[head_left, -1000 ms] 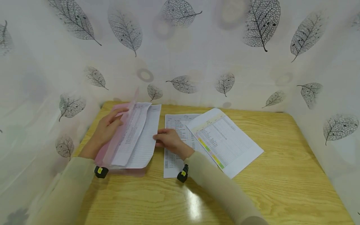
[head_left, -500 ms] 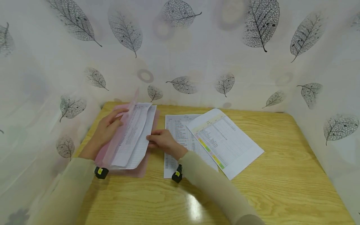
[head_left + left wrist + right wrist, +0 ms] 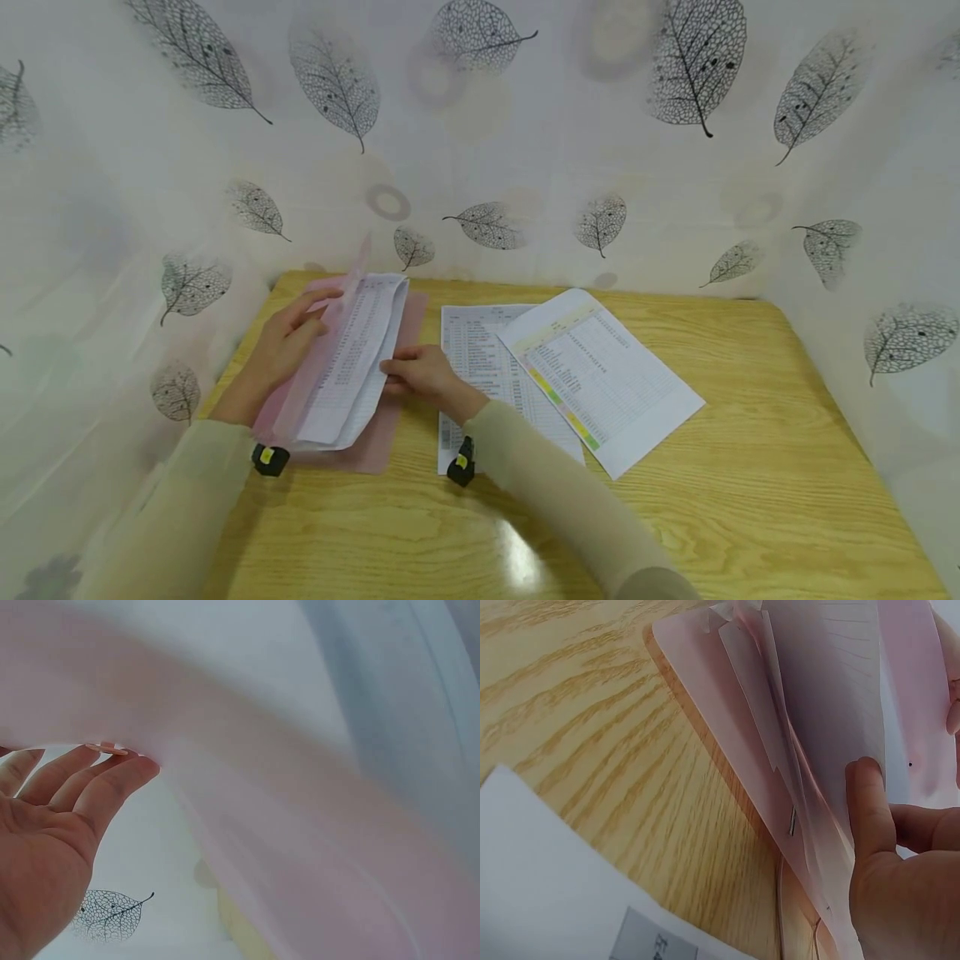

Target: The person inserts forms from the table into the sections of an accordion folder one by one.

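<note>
Print on the loose sheets (image 3: 615, 375) and held papers (image 3: 348, 358) cannot be read

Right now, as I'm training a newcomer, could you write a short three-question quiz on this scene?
1. True or false: the left hand touches the raised cover of the pink folder.
2. The right hand pinches: A) a pen; B) paper in the folder; C) the table edge.
3. Fill in: the loose sheet with the coloured strip lies partly ___ the other loose sheet.

Key: 1 true; 2 B; 3 over.
</note>
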Motion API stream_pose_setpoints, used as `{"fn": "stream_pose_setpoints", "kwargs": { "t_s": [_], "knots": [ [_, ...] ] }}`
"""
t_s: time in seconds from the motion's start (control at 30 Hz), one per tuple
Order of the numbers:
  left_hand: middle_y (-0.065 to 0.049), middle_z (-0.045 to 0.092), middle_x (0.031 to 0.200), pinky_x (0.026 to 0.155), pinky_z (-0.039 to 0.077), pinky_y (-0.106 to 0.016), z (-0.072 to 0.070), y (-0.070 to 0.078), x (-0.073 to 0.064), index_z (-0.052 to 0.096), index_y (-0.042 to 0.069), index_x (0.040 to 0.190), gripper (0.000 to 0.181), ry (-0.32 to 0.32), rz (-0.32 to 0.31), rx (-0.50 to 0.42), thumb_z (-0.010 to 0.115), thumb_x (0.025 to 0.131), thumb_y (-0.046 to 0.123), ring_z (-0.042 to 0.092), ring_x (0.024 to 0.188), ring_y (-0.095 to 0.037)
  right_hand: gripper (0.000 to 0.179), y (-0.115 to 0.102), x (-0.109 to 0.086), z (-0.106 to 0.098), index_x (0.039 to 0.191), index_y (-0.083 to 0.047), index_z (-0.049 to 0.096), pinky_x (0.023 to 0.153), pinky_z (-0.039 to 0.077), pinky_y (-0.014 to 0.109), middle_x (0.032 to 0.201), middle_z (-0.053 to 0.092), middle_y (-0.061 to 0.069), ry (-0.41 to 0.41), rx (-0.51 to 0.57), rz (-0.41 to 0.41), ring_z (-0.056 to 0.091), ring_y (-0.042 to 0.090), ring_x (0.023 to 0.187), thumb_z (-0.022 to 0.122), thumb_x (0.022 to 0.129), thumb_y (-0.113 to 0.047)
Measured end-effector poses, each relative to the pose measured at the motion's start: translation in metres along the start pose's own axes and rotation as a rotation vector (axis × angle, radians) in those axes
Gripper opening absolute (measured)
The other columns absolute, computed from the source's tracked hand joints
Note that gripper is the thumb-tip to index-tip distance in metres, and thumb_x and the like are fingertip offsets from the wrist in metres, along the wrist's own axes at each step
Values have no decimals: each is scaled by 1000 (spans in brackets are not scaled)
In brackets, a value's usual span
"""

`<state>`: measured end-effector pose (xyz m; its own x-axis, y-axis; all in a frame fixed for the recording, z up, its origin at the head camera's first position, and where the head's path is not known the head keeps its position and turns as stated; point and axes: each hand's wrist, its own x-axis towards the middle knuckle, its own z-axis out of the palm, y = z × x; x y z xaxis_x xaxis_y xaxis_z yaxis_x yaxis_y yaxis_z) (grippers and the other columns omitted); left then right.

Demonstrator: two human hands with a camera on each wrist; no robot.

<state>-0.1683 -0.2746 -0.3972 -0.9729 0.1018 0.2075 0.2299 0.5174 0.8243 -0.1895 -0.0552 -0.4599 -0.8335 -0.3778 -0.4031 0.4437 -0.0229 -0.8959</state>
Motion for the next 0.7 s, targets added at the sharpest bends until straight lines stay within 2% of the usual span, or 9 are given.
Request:
{"fn": "stream_pose_setpoints", "kwargs": {
  "t_s": [0.17, 0.27, 0.4, 0.7],
  "knots": [
    [-20, 46, 162, 94, 39, -2, 1, 0, 1, 57, 5, 147, 48, 2, 8, -6, 49, 99, -2, 49, 143, -50, 29, 0, 2, 7, 122, 14, 70, 84, 64, 38, 112, 74, 33, 5, 28, 1, 79, 35, 98, 70, 97, -1],
    [-20, 46, 162, 94, 39, -2, 1, 0, 0, 57, 3, 147, 48, 3, 18, -16, 48, 99, -3, 49, 143, -51, 28, 0, 1, 9, 120, 14, 71, 83, 64, 37, 108, 76, 32, 1, 29, 3, 79, 36, 99, 69, 97, -1],
    [-20, 45, 163, 94, 40, -2, 1, 0, 0, 56, 4, 147, 49, 1, 20, -29, 48, 100, -3, 48, 144, -50, 25, -3, -1, 11, 118, 12, 72, 78, 64, 34, 100, 79, 26, 6, 13, 7, 81, 29, 90, 68, 97, -1],
    [-19, 46, 162, 93, 41, -3, 0, 0, 0, 56, 4, 148, 49, 5, 20, -38, 48, 100, -3, 49, 142, -49, 28, -3, 3, 17, 123, 12, 71, 85, 63, 40, 107, 75, 32, 33, 29, 44, 79, 37, 97, 68, 96, 1]
  ]
}}
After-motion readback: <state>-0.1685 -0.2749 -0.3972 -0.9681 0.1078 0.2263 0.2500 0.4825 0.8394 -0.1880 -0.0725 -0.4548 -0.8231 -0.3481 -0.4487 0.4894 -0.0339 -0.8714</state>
